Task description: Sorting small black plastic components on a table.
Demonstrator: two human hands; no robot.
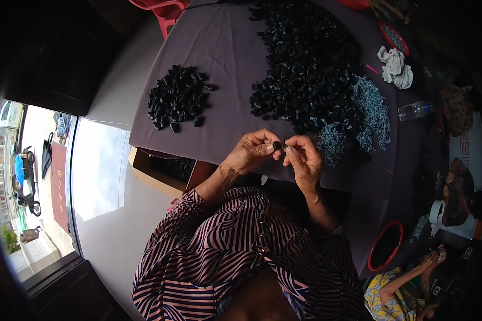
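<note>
Over the near edge of the cloth-covered table, my left hand [254, 151] pinches a small black ribbed piece [277, 145] between thumb and fingers. My right hand [304, 159] meets it from the other side, thumb and forefinger closed at the end of the piece. Whatever is between those right fingertips is too small to make out. Beyond my hands spreads a large heap of black ribbed pieces [305, 59]. Thin silvery-blue metal pieces, which look like screws [372, 115], lie along its right side. A smaller pile of black pieces [179, 99] sits to the left.
An open cardboard box [155, 182] with dark pieces inside stands below the table's left edge. On the right are a white cloth [395, 67], a clear plastic bottle [415, 111] and a red-rimmed basin [385, 246]. Another person's arm [412, 275] shows at lower right.
</note>
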